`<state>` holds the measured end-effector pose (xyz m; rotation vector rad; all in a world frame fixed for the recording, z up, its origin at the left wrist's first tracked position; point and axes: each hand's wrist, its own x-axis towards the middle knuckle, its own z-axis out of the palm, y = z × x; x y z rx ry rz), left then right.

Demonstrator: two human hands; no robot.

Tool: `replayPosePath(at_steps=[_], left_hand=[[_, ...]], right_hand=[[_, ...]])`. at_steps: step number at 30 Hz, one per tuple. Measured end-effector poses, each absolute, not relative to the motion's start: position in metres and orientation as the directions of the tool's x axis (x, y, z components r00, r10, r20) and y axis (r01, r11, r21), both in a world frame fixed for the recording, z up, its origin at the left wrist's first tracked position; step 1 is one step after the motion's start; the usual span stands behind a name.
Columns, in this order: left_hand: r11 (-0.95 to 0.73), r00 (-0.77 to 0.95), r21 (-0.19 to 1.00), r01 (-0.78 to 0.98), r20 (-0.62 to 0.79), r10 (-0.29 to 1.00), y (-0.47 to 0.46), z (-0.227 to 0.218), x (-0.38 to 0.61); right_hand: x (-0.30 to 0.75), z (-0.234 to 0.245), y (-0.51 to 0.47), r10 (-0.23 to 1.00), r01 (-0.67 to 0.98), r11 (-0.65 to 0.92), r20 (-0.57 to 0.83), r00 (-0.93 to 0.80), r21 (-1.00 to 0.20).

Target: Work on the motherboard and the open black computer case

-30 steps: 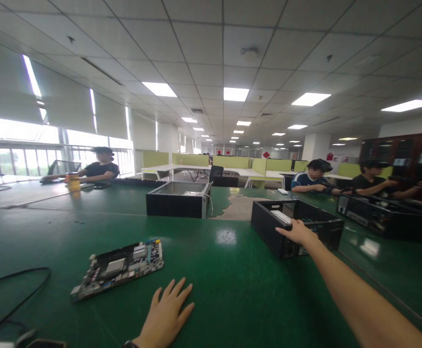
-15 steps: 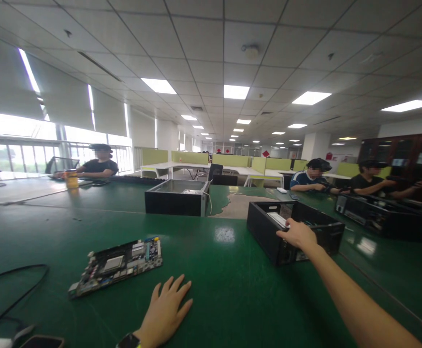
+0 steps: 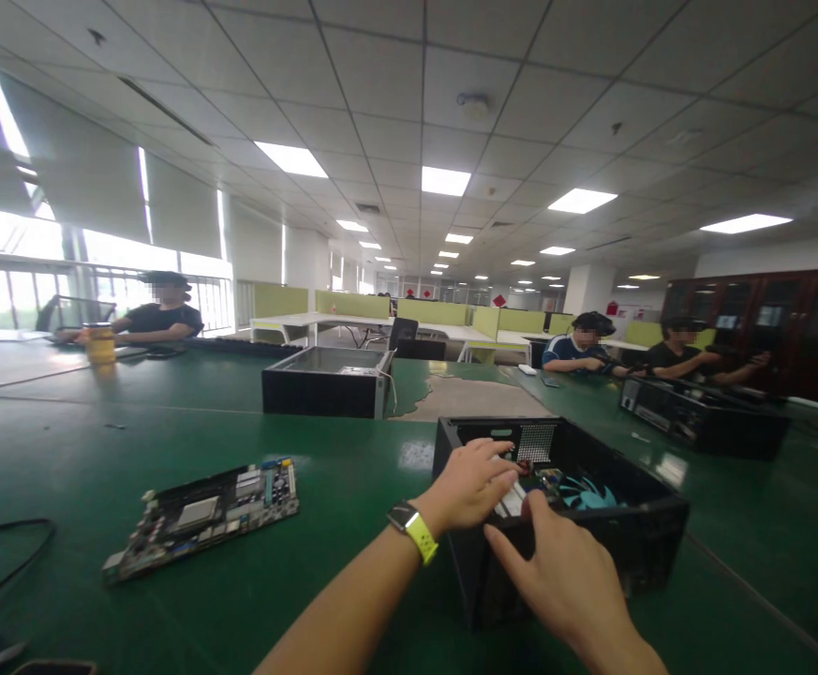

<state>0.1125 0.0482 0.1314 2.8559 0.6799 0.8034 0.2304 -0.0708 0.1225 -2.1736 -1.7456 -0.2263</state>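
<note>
On the green tabletop (image 3: 366,497), the black computer case (image 3: 651,548) sits open side up at about one o'clock from me, just ahead of my arms. My right hand (image 3: 567,572) is at its near wall, thumb and forefinger set wide apart, while my left hand (image 3: 475,483) reaches over the left side with fingers stretched, though I can't tell whether they grip; the teal fan (image 3: 587,494) lies at about three o'clock from them. Smallest, the pale part (image 3: 513,501) inside is nearest my left hand, partly covered by it, its long axis seeming to run from eleven to five.
</note>
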Motion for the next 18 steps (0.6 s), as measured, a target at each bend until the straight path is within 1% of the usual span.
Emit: replayPosePath(at_steps=[2, 4, 8, 11, 14, 16, 18], left_hand=[[-0.925, 0.869, 0.134, 0.354, 0.318, 0.379, 0.047, 0.139, 0.125], [-0.933, 0.907, 0.093, 0.347, 0.218, 0.36, 0.045, 0.14, 0.131], [-0.935, 0.907, 0.08, 0.346, 0.226, 0.355, 0.041, 0.139, 0.133], [-0.945, 0.912, 0.09, 0.315, 0.248, 0.328, 0.033, 0.141, 0.124], [-0.958, 0.925, 0.119, 0.263, 0.251, 0.285, 0.018, 0.146, 0.102], [-0.957, 0.932, 0.149, 0.247, 0.235, 0.277, 0.003, 0.152, 0.079], [-0.947, 0.935, 0.199, 0.254, 0.199, 0.293, -0.016, 0.159, 0.053]], right_hand=[[0.226, 0.128, -0.081, 0.92, 0.973, -0.163, 0.332, 0.21, -0.164], [0.232, 0.138, -0.081, 0.935, 0.977, -0.136, 0.305, 0.182, -0.167], [0.266, 0.166, -0.062, 0.985, 0.975, 0.004, 0.17, 0.034, -0.221], [0.293, 0.183, -0.043, 0.986, 0.967, 0.059, 0.164, -0.018, -0.249], [0.304, 0.192, -0.025, 0.987, 0.982, 0.062, 0.157, -0.034, -0.18], [0.302, 0.192, -0.015, 0.992, 0.99, 0.071, 0.111, -0.058, -0.12], [0.294, 0.189, -0.007, 0.994, 0.991, 0.11, 0.038, -0.107, -0.074]])
